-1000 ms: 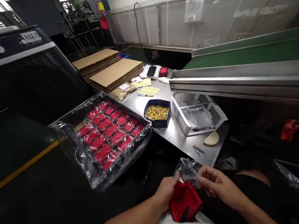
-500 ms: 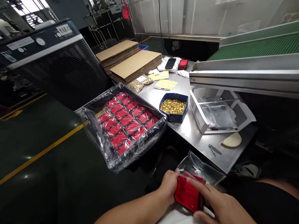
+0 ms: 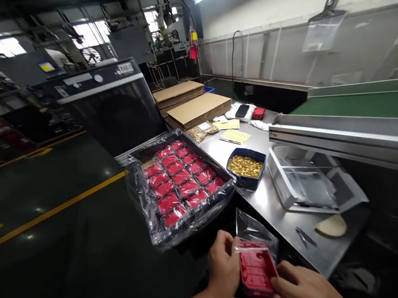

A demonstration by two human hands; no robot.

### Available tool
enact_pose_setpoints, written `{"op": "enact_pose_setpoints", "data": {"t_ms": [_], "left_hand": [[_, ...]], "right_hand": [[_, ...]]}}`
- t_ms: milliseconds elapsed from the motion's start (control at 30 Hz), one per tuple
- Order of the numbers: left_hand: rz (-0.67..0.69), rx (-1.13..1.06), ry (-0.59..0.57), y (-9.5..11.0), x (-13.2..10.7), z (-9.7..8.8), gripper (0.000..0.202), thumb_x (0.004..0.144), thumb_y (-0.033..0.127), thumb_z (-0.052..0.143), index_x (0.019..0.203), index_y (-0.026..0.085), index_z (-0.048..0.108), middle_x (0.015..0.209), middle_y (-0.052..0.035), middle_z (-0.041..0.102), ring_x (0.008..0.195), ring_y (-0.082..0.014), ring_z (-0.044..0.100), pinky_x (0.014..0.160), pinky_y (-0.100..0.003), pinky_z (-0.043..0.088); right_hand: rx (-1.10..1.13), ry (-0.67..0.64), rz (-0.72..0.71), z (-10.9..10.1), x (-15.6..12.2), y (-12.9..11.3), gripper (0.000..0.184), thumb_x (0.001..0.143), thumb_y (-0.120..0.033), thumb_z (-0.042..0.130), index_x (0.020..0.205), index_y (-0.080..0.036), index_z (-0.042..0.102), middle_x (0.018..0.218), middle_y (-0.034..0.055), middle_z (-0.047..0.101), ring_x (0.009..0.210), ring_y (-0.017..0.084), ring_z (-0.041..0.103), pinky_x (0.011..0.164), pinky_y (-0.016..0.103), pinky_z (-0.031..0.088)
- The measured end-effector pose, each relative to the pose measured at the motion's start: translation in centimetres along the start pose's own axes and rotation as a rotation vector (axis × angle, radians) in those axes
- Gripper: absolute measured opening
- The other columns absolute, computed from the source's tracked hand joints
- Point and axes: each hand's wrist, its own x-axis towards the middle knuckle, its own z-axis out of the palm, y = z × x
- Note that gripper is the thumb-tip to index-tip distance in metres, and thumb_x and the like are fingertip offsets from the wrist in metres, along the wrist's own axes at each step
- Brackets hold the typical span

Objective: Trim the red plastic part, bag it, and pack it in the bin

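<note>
A red plastic part (image 3: 257,271) with a ribbed, gridded face is held low in the view, just in front of the near edge of the tabletop (image 3: 271,208), and a clear plastic bag (image 3: 254,231) is seen touching its upper edge and rising behind it. The part is grasped at its left side by the left hand (image 3: 223,268), fingers curled round the edge, and at its lower right corner by the right hand (image 3: 305,292), so both hands are closed on it. Beyond it, a black tray (image 3: 184,185) lined with clear film and filled with rows of red parts is set at the tabletop's left end. Just beside the tray a blue bin of small brass pieces (image 3: 246,166) is placed, and further right a clear plastic box (image 3: 307,184), tweezers (image 3: 304,236) and stacked cardboard sheets (image 3: 197,109) are found.
</note>
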Motion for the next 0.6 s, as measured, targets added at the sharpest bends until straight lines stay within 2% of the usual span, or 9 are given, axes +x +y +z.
{"op": "enact_pose_setpoints", "data": {"t_ms": [100, 200, 267, 333, 467, 600], "left_hand": [[0.071, 0.004, -0.053, 1.3, 0.5, -0.5, 0.025, 0.089, 0.041, 0.058, 0.077, 0.02, 0.05, 0.07, 0.0035, 0.046, 0.066, -0.0132, 0.041, 0.064, -0.027, 0.031], [0.09, -0.064, -0.159, 2.4, 0.8, -0.6, 0.028, 0.085, 0.043, 0.063, 0.078, 0.019, 0.052, 0.072, 0.0022, 0.049, 0.067, -0.0136, 0.043, 0.064, -0.026, 0.035], [0.098, -0.118, -0.227, 2.8, 0.6, -0.5, 0.03, 0.083, 0.046, 0.064, 0.078, 0.018, 0.052, 0.073, 0.0013, 0.05, 0.069, -0.0143, 0.045, 0.066, -0.026, 0.038], [0.109, -0.153, -0.25, 2.7, -0.1, -0.3, 0.031, 0.085, 0.047, 0.062, 0.077, 0.018, 0.051, 0.075, 0.0009, 0.049, 0.071, -0.0144, 0.044, 0.067, -0.026, 0.038], [0.109, -0.175, -0.209, 1.3, -2.8, 0.1, 0.033, 0.092, 0.049, 0.054, 0.08, 0.019, 0.048, 0.075, 0.0014, 0.046, 0.071, -0.0135, 0.042, 0.067, -0.026, 0.037], [0.037, -0.255, -0.397, -0.1, -4.4, -0.4, 0.042, 0.088, 0.057, 0.058, 0.076, 0.018, 0.049, 0.066, 0.0008, 0.049, 0.062, -0.0127, 0.045, 0.061, -0.025, 0.038]], "right_hand": [[0.041, -0.006, 0.033, -1.1, 0.4, -0.5, 0.014, 0.093, -0.033, 0.05, 0.086, -0.022, 0.056, 0.08, 0.0024, 0.06, 0.063, 0.013, 0.058, 0.052, 0.023, 0.045], [0.2, -0.05, 0.203, -1.5, -0.4, -0.2, 0.012, 0.096, -0.028, 0.046, 0.095, -0.022, 0.056, 0.099, 0.0047, 0.058, 0.079, 0.011, 0.06, 0.066, 0.022, 0.049], [0.286, -0.019, 0.295, -1.8, -1.1, -0.1, 0.014, 0.097, -0.026, 0.043, 0.099, -0.023, 0.057, 0.104, 0.0053, 0.055, 0.087, 0.011, 0.06, 0.073, 0.022, 0.05], [0.293, 0.06, 0.332, -2.1, -1.4, -0.1, 0.016, 0.097, -0.025, 0.043, 0.098, -0.023, 0.059, 0.102, 0.0053, 0.052, 0.086, 0.011, 0.059, 0.072, 0.023, 0.051], [0.133, 0.207, 0.302, -2.8, -1.7, -0.6, 0.017, 0.094, -0.022, 0.045, 0.1, -0.021, 0.061, 0.093, 0.0056, 0.051, 0.074, 0.012, 0.059, 0.063, 0.023, 0.051], [0.026, 0.23, 0.222, -2.6, -2.7, -0.7, 0.022, 0.095, -0.024, 0.045, 0.108, -0.021, 0.062, 0.079, 0.0043, 0.058, 0.061, 0.012, 0.061, 0.053, 0.02, 0.05]]}}
